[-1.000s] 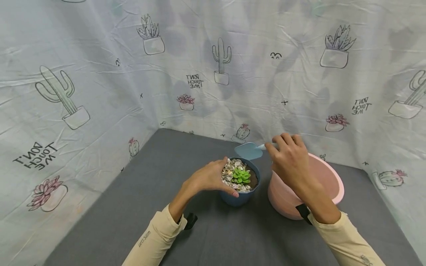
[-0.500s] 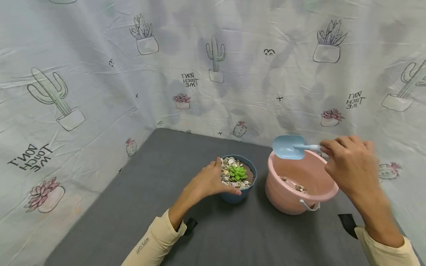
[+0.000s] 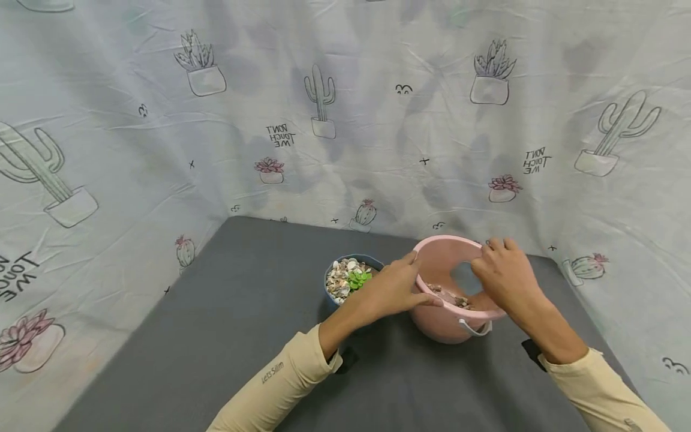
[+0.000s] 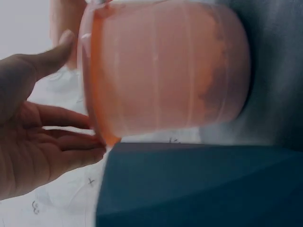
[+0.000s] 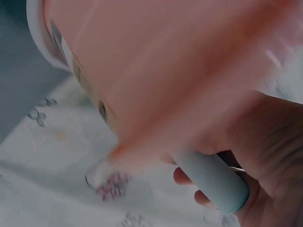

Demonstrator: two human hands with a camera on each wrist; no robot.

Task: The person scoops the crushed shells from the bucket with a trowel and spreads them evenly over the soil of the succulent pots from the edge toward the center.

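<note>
Scooping step: right hand (image 3: 504, 276) grips blue trowel (image 3: 465, 279) inside pink bucket (image 3: 450, 324) (pebbles at bottom); left hand (image 3: 396, 288) steadies its rim, beside succulent pot (image 3: 348, 279). Next likely calls for a level lift.

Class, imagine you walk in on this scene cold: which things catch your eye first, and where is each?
The pink bucket stands right of centre on the grey table, tipped by the left hand at its rim. The right hand dips a light blue scoop into it. Just left stands a blue pot with a green succulent ringed by pebbles.
</note>
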